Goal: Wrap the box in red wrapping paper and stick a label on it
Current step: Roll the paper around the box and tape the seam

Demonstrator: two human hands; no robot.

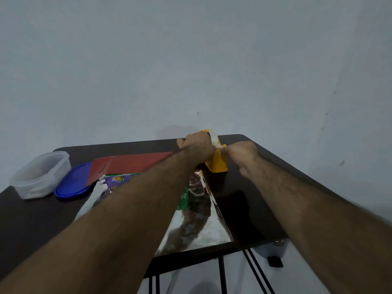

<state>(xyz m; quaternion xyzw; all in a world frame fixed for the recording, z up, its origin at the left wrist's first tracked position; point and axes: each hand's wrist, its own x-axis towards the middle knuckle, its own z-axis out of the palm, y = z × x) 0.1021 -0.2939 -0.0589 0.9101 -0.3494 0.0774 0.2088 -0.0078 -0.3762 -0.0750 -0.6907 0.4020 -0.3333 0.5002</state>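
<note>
At frame centre, the left hand [197,143] grips the yellow tape dispenser [216,161]; the right hand [239,152] pinches its tape end. The tape may tangle or tear crooked. Red wrapping paper [129,164] lies left-centre on the counter [265,187]; the box is mostly hidden.

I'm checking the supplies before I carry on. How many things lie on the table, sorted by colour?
Yellow: 1, tape dispenser
Red: 1, wrapping paper
Blue: 1, lid
Clear: 1, plastic tub
Silver: 1, shiny sheet
Printed purple and green: 1, box
Total: 6
</note>
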